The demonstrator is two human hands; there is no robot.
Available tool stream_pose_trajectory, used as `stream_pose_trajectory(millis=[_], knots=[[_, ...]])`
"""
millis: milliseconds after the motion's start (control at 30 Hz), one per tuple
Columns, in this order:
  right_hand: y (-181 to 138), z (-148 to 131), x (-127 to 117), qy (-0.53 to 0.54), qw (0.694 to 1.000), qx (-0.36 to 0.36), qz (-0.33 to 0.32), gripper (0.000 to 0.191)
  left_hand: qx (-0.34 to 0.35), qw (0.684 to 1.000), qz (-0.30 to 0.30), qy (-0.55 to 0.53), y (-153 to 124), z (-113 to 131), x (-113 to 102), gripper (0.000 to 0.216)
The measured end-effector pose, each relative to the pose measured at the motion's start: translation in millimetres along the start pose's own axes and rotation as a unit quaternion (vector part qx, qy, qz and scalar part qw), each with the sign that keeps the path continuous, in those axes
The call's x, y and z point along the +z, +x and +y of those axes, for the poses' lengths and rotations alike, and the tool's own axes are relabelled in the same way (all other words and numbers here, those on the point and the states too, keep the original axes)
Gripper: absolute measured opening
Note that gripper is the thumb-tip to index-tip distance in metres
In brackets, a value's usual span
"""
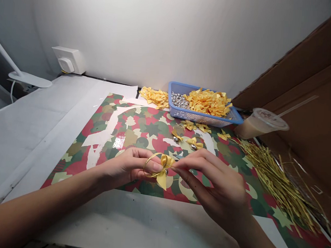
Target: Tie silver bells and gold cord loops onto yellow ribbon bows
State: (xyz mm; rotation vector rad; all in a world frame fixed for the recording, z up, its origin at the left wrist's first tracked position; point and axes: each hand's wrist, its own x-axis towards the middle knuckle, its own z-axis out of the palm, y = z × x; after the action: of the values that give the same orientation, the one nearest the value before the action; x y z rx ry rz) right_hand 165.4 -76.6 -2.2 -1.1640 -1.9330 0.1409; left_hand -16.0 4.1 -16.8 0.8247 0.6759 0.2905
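Observation:
Between the thumb and fingers of my left hand (141, 166) is a yellow ribbon bow (162, 180), its tail hanging down. A loop of gold cord (148, 162) circles out from the bow over my left thumb, and a small silver bell (166, 172) shows at the knot. My right hand (215, 177) pinches the thin cord just right of the bow; the very tip is hidden by the fingers. Beyond my hands, a finished-looking bow with a bell (194, 144) and another bow with a bell (177, 136) lie on the patterned paper.
A blue basket (204, 120) holds silver bells (179, 101) and yellow bows (207, 102); a pile of bows (155, 97) sits beside it. On the right are a lidded drink cup (253, 126), a bundle of gold cords (278, 180) and a cardboard box (312, 94). Patterned paper (151, 129) covers the table.

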Motion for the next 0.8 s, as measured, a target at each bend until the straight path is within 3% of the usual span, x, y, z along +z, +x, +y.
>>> stream_pose_trajectory(millis=[800], knots=[[-2.9,1.8,3.4,0.022,1.0,-0.001,-0.019,0.015,0.011,1.0,-0.025,-0.014,3.0,-5.1,-2.0,0.019]])
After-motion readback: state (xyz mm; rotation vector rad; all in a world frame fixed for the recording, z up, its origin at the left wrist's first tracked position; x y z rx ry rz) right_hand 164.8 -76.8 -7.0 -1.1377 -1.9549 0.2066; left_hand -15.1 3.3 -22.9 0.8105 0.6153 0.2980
